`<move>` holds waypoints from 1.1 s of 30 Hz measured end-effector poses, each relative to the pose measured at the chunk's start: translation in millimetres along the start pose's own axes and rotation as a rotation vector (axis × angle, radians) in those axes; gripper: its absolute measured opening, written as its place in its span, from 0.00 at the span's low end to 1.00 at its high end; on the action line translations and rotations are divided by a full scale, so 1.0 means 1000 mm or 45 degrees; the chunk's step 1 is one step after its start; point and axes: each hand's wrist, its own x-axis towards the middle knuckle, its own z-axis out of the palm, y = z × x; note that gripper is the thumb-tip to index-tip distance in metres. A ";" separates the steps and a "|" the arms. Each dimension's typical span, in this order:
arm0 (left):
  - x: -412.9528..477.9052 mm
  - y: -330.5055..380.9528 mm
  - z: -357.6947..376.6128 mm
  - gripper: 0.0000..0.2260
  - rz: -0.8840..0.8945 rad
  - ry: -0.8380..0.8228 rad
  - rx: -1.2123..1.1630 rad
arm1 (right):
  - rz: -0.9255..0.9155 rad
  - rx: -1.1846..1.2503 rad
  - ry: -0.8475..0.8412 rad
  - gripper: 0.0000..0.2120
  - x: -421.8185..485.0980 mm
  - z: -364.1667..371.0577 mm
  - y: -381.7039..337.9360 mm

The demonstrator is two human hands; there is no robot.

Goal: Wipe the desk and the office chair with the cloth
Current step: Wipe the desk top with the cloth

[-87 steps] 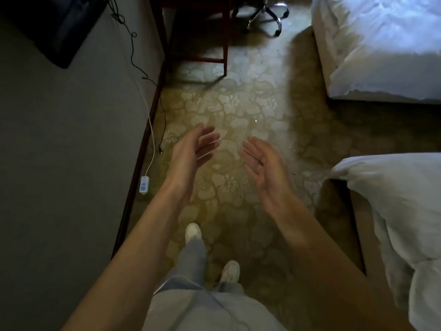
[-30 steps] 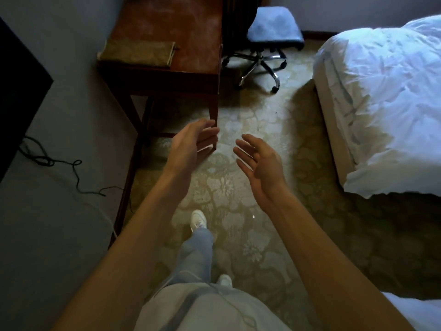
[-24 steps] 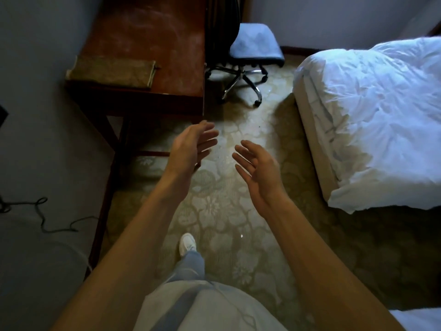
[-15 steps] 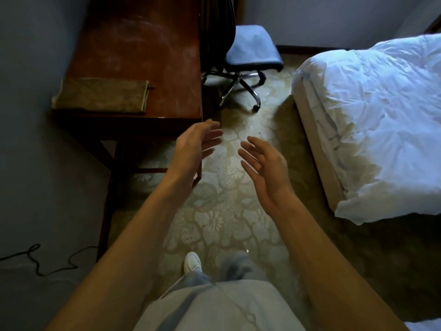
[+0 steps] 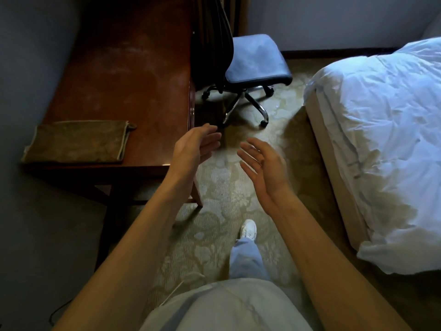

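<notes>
Holding both hands out in front of me, I have the left hand (image 5: 195,149) and the right hand (image 5: 262,163) spread and loose. The palms are turned toward each other with a gap between them, and there is nothing in either. The left hand hangs over the near right corner of the tabletop (image 5: 124,75); I cannot tell whether the wrist touches the edge.

The cloth (image 5: 76,142) lies folded flat on the near left corner of the tabletop, well apart from both hands. Its long axis runs left to right along the near edge. A pale piped hem shows on its right end, and a small corner pokes out toward the middle. Its pattern is too dim to make out.

The office chair (image 5: 255,60) stands just beside the tabletop's right side. Its blue seat is plain, its dark back is cut off at the top, and part of its wheeled base is lost in shadow. The bed (image 5: 381,139) on the right runs out of view. One white shoe (image 5: 248,229) shows on the carpet (image 5: 214,177).
</notes>
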 end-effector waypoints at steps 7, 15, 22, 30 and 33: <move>0.102 0.036 0.071 0.12 0.028 0.046 0.011 | 0.043 -0.059 -0.097 0.13 0.107 -0.016 -0.084; 0.172 0.060 0.077 0.20 -0.005 0.217 -0.083 | 0.102 -0.163 -0.226 0.14 0.187 0.008 -0.126; 0.244 0.061 0.048 0.11 -0.027 0.447 -0.214 | 0.185 -0.270 -0.365 0.11 0.260 0.062 -0.130; 0.353 0.098 0.022 0.11 -0.016 0.554 -0.381 | 0.204 -0.378 -0.498 0.10 0.354 0.148 -0.157; 0.383 0.123 0.009 0.11 0.047 0.605 -0.370 | 0.184 -0.416 -0.570 0.11 0.383 0.189 -0.168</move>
